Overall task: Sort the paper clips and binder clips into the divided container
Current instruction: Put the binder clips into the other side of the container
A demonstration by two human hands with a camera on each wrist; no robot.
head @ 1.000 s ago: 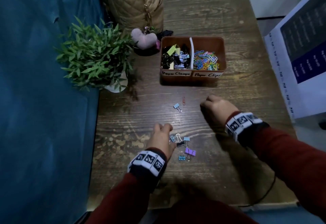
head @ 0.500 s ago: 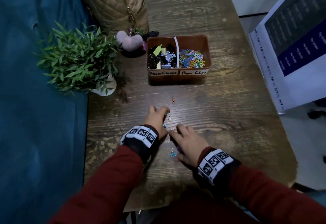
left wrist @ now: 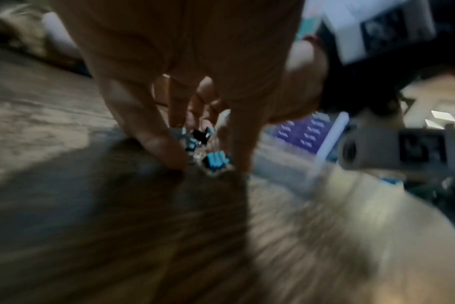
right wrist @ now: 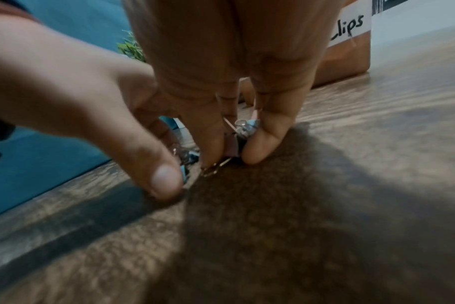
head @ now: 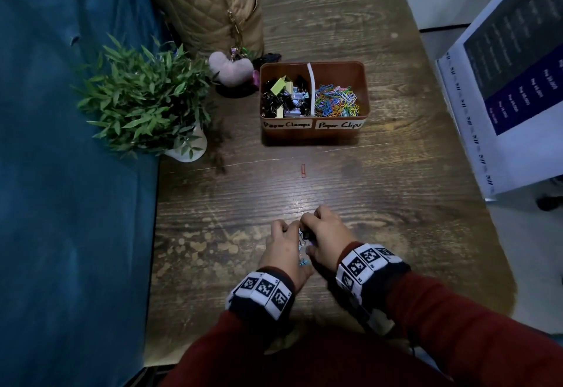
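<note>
Your left hand and right hand meet at the near middle of the wooden table, fingertips down on a small pile of binder clips. The fingers of both hands curl inward around the pile, with blue and black clips clamped between them. One red paper clip lies alone, farther out, between your hands and the divided container. The container stands at the far middle; its left compartment holds binder clips, its right compartment coloured paper clips. A potted plant stands to its left.
</note>
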